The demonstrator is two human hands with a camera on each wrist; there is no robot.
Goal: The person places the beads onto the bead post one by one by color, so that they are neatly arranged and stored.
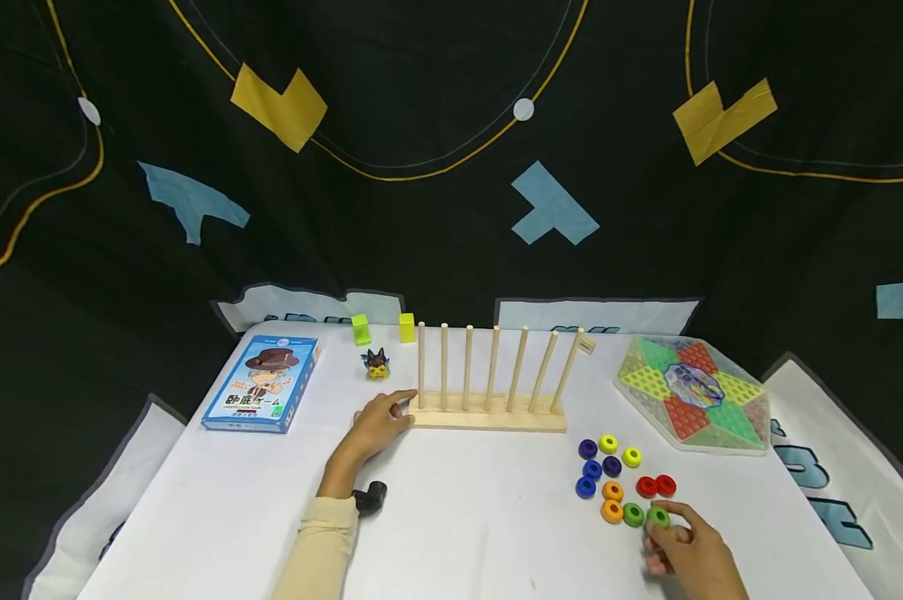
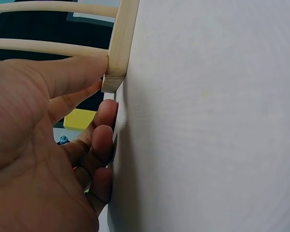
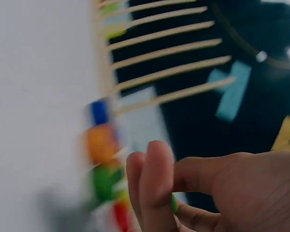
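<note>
A wooden peg rack [image 1: 489,422], with several upright pegs on a long base, stands mid-table. At its left end my left hand [image 1: 378,425] pinches the base between thumb and index finger; in the left wrist view the other fingers curl below the base corner [image 2: 115,79]. On the right, my right hand [image 1: 693,552] pinches a green ring [image 1: 659,517], mostly hidden by fingers in the blurred right wrist view. Beside it lie another green ring [image 1: 634,514], orange rings [image 1: 612,491], red rings [image 1: 656,485], blue rings [image 1: 592,470], purple rings [image 1: 588,449] and yellow rings [image 1: 608,443].
A blue game box [image 1: 263,383] lies at the left. Behind the rack's left side are a small dark-and-yellow figurine [image 1: 377,364], a green block [image 1: 361,330] and a yellow block [image 1: 407,328]. A hexagonal checkers board box [image 1: 693,392] lies at the right.
</note>
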